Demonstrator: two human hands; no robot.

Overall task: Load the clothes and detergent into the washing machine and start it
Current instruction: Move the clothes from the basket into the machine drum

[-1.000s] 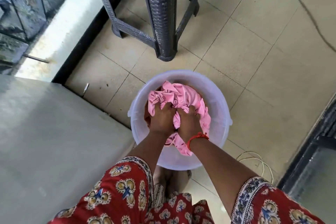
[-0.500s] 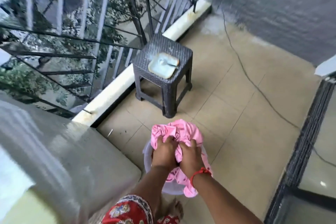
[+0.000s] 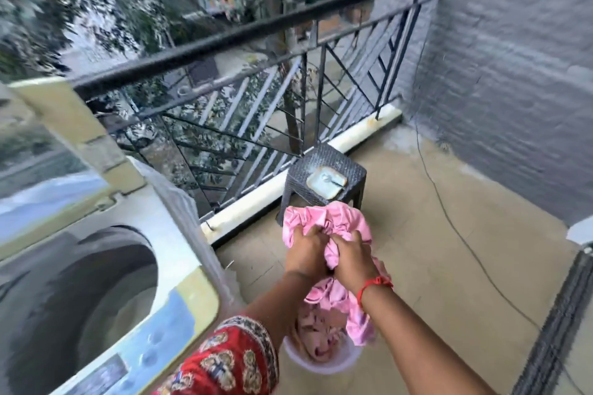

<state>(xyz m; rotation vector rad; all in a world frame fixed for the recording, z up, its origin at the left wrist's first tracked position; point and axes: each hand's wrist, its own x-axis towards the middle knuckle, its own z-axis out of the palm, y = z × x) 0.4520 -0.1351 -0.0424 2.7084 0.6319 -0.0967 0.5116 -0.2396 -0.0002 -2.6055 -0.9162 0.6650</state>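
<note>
Both hands gripped one bunched pink cloth (image 3: 324,228) in the air above the balcony floor (image 3: 449,250). The left hand (image 3: 306,255) and the right hand (image 3: 351,261) sat side by side, knuckles up, fingers curled deep into the fabric. The bundle ran lengthwise from its crumpled top, which pointed away toward the railing (image 3: 256,32), down to a loose tail that hung under the right wrist and its red thread bracelet (image 3: 373,284).

Directly below the hands stood a white bucket (image 3: 321,362) on the floor, beside the washing machine's right side. It held more cloth, pale pink, piled below the rim; the hanging tail of the held cloth reached down to about the rim, though whether it touched could not be told.

The washing machine (image 3: 179,305) filled the lower left, a top loader with its lid (image 3: 64,144) raised. Its round drum (image 3: 90,305) stood open; the blur hid whatever it held.

Farther along the floor, near the railing's edge, stood a dark woven stool (image 3: 349,176). A pale square dish (image 3: 325,182) lay on its seat with a small spoon-like object in it. A thin cable (image 3: 449,202) trailed across the floor along the grey wall (image 3: 513,74).
</note>
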